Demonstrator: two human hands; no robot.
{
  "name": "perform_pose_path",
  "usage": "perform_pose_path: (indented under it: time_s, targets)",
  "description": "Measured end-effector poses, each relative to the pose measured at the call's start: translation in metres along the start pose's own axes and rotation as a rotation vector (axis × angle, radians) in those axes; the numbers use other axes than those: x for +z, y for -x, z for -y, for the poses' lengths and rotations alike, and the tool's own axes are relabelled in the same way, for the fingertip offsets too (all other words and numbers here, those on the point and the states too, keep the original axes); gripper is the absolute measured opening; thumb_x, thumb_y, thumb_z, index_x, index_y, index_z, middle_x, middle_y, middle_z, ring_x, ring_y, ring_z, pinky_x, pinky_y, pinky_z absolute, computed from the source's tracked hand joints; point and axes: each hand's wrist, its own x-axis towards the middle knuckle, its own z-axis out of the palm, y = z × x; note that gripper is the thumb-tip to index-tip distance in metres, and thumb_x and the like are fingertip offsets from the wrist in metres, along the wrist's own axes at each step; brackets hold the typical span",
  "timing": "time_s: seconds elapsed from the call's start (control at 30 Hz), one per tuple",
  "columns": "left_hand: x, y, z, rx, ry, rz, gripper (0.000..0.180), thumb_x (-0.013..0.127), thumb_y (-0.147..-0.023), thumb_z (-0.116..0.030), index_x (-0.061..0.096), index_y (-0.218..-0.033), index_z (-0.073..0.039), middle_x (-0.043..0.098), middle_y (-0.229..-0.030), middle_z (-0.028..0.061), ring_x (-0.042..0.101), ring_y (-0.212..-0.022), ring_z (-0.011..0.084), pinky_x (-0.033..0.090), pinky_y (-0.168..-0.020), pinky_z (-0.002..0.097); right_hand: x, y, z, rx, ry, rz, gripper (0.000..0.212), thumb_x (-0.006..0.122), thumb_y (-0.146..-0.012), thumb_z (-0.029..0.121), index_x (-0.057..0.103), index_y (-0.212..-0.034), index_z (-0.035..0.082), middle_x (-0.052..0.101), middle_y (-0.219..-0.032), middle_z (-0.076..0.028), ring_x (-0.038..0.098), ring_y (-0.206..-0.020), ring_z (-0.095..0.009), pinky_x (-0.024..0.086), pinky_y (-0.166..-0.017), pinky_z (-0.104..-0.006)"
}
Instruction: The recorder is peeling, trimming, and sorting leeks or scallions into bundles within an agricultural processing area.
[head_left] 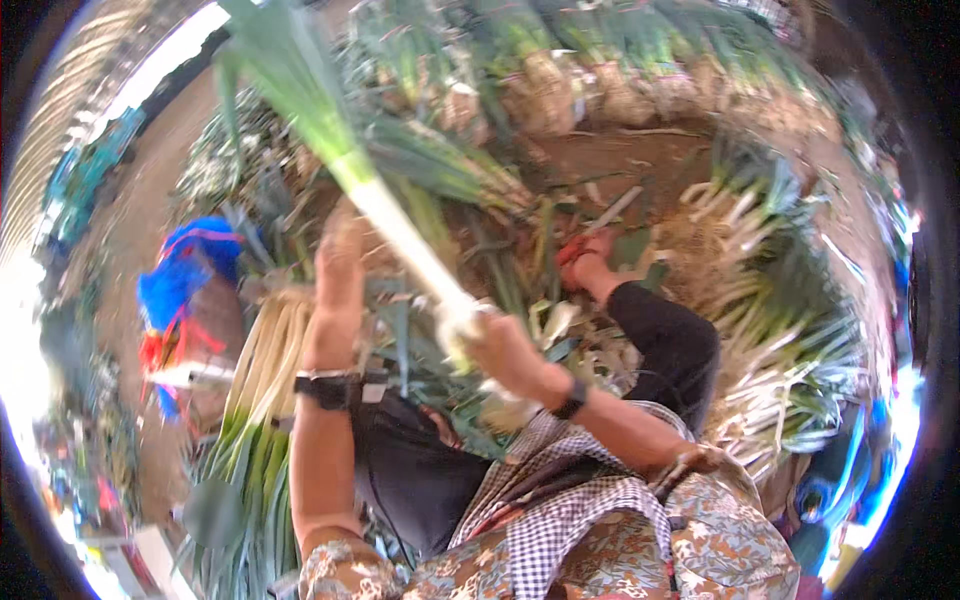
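Observation:
A long leek (403,222) slants up to the far left, its white shaft near me and its green leaves fanning out at the top. My right hand (508,352) is closed around its root end, above my lap. The leek is clear of the ground. My left hand (342,240) reaches forward beside the shaft, to its left. Motion blurs those fingers, and I cannot make out whether they touch anything. Trimmed leeks (262,405) lie side by side in a stack left of my left forearm, white ends pointing away.
Leek bundles with earthy roots (560,92) line the far side. Another heap of leeks (775,350) curves along the right. Blue plastic (190,275) with red strips lies at the left. Loose leaves and trimmings (590,355) cover the ground around my bare foot (590,262).

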Motion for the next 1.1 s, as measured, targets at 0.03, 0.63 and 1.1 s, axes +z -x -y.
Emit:
perform_pose_path:
  time_s: [0.03, 0.63, 1.1]
  targets:
    - [-0.003, -0.005, 0.011, 0.175, 0.318, 0.021, 0.057, 0.050, -0.093, -0.047, 0.046, -0.128, -0.004, 0.063, -0.108, 0.0173, 0.065, -0.084, 0.0206, 0.056, -0.069, 0.0316, 0.003, -0.009, 0.030, 0.197, -0.144, 0.115, 0.018, 0.062, -0.085, 0.015, 0.058, -0.086, -0.002, 0.056, -0.059, -0.017, 0.055, -0.047, -0.021, 0.042, -0.043, -0.0360]
    - [0.012, -0.023, 0.043, -0.083, 0.792, -0.064, 0.043, 0.028, -0.101, -0.041, 0.042, -0.117, -0.003, 0.047, -0.076, 0.0062, 0.043, -0.055, 0.0142, 0.038, -0.047, 0.0265, 0.008, -0.047, 0.016, 0.059, -0.753, 0.242, 0.033, 0.051, -0.088, -0.005, 0.048, -0.121, 0.001, 0.057, -0.104, -0.006, 0.054, -0.091, -0.011, 0.046, -0.080, -0.0254]
    - [-0.074, -0.034, 0.035, 0.068, 0.833, -0.275, 0.033, 0.033, -0.101, -0.034, 0.046, -0.103, -0.003, 0.043, -0.074, 0.0064, 0.038, -0.060, 0.0149, 0.035, -0.053, 0.0274, -0.080, 0.092, 0.034, 0.145, -0.287, 0.467, 0.020, 0.047, -0.089, 0.000, 0.049, -0.109, -0.003, 0.056, -0.075, -0.019, 0.056, -0.068, -0.038, 0.045, -0.060, -0.0391]
